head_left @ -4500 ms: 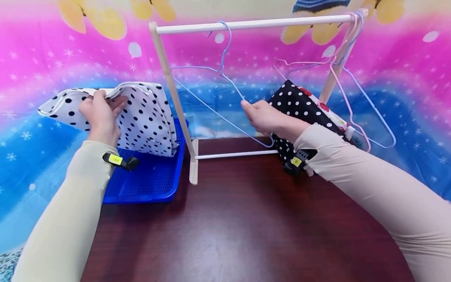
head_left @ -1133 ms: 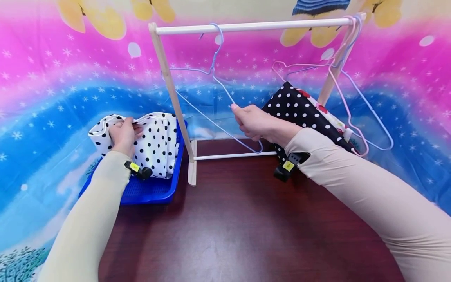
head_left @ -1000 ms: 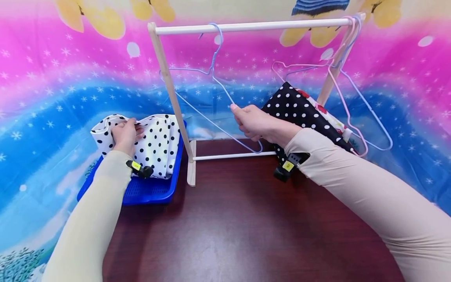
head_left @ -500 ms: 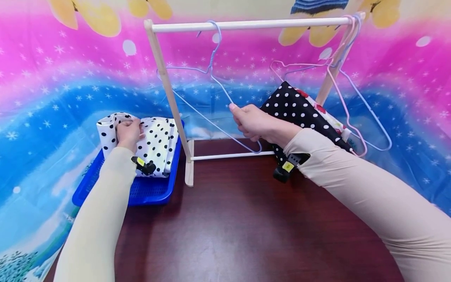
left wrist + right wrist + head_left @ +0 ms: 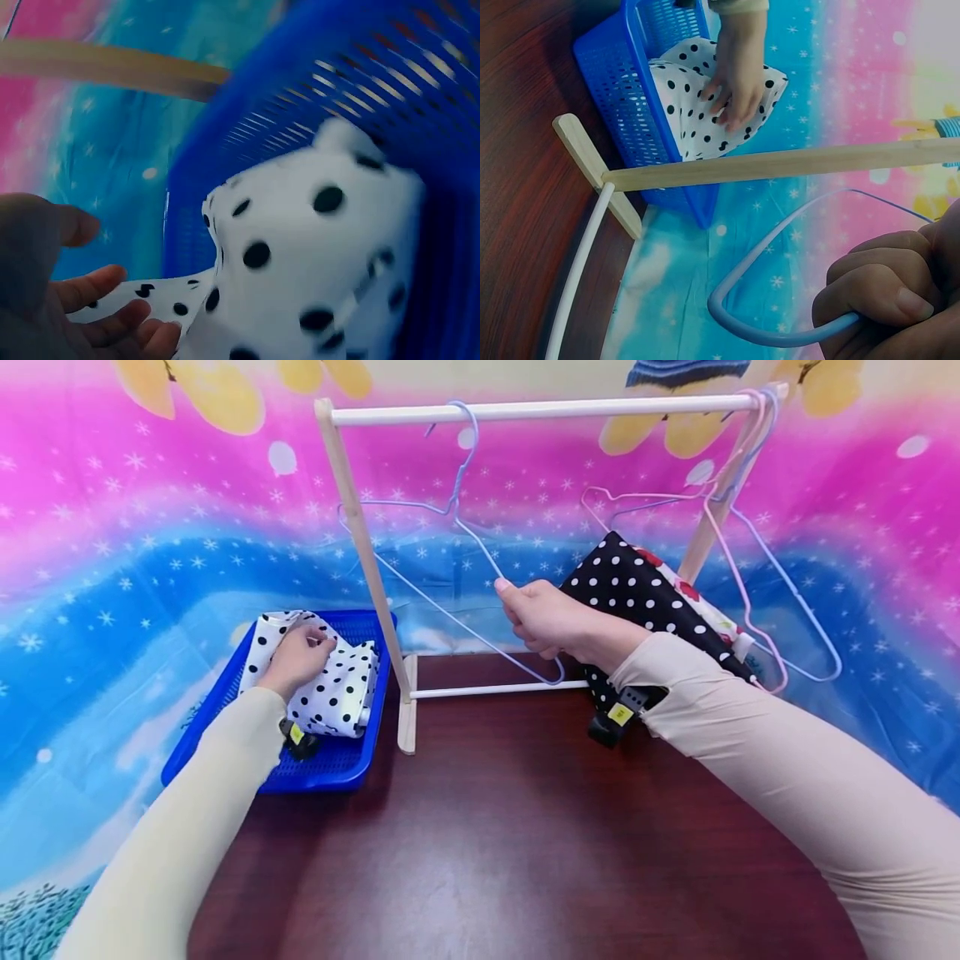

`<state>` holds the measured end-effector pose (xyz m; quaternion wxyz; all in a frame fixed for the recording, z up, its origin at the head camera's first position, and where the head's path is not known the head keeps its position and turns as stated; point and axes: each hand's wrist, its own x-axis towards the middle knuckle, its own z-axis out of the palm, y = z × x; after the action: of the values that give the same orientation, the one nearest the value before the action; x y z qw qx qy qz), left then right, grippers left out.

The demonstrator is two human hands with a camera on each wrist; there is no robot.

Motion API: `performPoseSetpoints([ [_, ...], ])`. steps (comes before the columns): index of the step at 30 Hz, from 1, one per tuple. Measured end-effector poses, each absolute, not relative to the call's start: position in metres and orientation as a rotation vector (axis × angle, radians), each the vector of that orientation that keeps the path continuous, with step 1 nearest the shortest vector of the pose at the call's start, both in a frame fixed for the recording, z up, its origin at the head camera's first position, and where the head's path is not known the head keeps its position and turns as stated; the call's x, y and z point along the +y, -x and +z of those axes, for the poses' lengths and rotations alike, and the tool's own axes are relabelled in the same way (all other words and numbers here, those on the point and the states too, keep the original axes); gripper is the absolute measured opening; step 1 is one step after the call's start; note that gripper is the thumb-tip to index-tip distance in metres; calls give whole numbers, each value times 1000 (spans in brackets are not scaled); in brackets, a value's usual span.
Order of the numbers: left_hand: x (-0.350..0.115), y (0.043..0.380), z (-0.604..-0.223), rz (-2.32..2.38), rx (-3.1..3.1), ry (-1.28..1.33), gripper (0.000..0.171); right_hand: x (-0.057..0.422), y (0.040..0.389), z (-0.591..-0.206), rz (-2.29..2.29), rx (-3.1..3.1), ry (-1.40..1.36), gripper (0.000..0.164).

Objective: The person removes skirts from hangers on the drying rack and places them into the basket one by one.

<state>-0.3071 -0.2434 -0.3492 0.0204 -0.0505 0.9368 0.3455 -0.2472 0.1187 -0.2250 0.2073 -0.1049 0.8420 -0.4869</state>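
A folded white cloth with black polka dots (image 5: 333, 697) lies in the blue basket (image 5: 322, 781) at the left. My left hand (image 5: 297, 658) is over the cloth, fingers loosely bent. In the left wrist view nothing sits between the thumb and fingers, and the cloth (image 5: 292, 217) lies beyond them. A light blue wire hanger (image 5: 463, 619) hangs from the rack's top bar by its hook. With curled fingers, my right hand (image 5: 551, 618) grips the hanger's right end; its lower right corner (image 5: 757, 337) sticks out of the fist in the right wrist view.
A small wooden rack with a white top bar (image 5: 570, 410) stands on the dark wood table (image 5: 480, 827). On its right side hang a pink hanger (image 5: 731, 552) and another blue one (image 5: 783, 578), with a black polka-dot cloth (image 5: 630, 581) and a red-flowered white cloth (image 5: 693, 593).
The white polka-dot cloth has come down from the left into the basket, and my left hand has let go of it. My right hand keeps its grip on the hanger, nearly still.
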Motion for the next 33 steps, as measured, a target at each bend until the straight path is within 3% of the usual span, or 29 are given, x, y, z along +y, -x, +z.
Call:
performPoseSetpoints([
  [7,-254,282,-352,393,3274,-130,18,119,248,-224,-1339,2366,293,58],
  [11,-263,284,-356,205,3311,-254,12,119,247,-224,-1340,2366,288,57],
  [13,-266,286,-358,148,3288,-285,21,119,247,-224,-1340,2363,288,58],
  [18,-273,293,-359,52,3183,-265,72,120,248,-224,-1348,2357,289,58],
  [21,-275,297,-358,46,3106,-207,91,120,249,-224,-1354,2357,286,58],
  [27,-275,304,-358,25,2955,-102,106,119,251,-227,-1364,2351,303,58],
  [33,-275,300,-354,53,2725,44,110,119,251,-229,-1368,2360,316,58],
])
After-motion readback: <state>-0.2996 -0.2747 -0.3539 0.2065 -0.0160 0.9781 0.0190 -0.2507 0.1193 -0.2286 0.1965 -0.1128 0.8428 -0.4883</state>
